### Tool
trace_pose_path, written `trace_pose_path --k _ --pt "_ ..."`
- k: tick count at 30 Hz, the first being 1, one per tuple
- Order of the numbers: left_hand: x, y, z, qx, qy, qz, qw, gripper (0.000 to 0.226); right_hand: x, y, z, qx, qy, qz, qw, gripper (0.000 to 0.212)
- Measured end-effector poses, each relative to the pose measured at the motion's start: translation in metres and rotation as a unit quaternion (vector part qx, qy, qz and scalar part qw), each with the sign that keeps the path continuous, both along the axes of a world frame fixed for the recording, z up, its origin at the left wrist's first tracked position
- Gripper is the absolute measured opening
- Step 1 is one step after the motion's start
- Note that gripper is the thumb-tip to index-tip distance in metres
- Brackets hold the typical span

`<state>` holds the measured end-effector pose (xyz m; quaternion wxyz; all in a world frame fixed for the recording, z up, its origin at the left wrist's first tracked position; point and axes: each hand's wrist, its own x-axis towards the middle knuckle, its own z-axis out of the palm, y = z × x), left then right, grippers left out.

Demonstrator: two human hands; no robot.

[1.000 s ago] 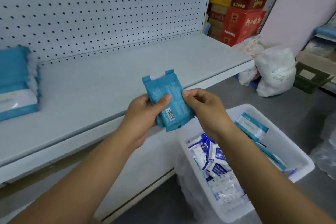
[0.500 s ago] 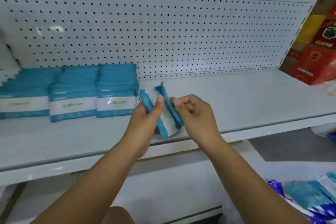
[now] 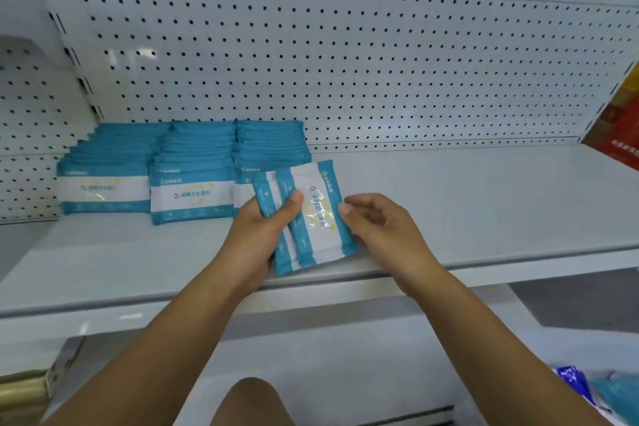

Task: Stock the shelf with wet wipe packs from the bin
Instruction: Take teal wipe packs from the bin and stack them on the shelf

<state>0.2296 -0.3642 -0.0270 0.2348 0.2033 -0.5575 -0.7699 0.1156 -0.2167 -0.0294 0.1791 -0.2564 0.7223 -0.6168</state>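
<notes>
Two flat teal-and-white plastic wet wipe packs point(image 3: 313, 218) sit gripped in the left hand point(image 3: 256, 239), their long axis pointing away, above the front of the white metal shelf point(image 3: 484, 204). The right hand point(image 3: 383, 235) touches their right edge, and I cannot tell if it grasps. The stocked rows of packs point(image 3: 193, 190) lie further, to the left.

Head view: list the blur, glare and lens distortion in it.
Head view: the wide lens bows the pegboard rows and the shelf edge; glare streaks the film of the held packs, and their print is soft; the red carton at the right border is blurred; lighting is even, shadows faint.
</notes>
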Motion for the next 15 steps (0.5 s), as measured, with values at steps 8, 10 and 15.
trace_pose_path --k 8,10,15 --pt "0.006 -0.009 -0.005 0.015 0.043 0.084 0.995 0.025 0.009 -0.028 -0.008 -0.037 0.027 0.036 0.998 0.012" --pt "0.012 -0.017 -0.004 -0.038 0.031 0.139 0.989 0.019 0.006 -0.035 -0.008 -0.055 0.068 0.029 0.996 0.009" --pt "0.032 -0.054 -0.002 -0.081 0.04 0.328 0.94 0.012 -0.011 -0.06 -0.005 -0.016 0.193 0.013 0.981 0.016"
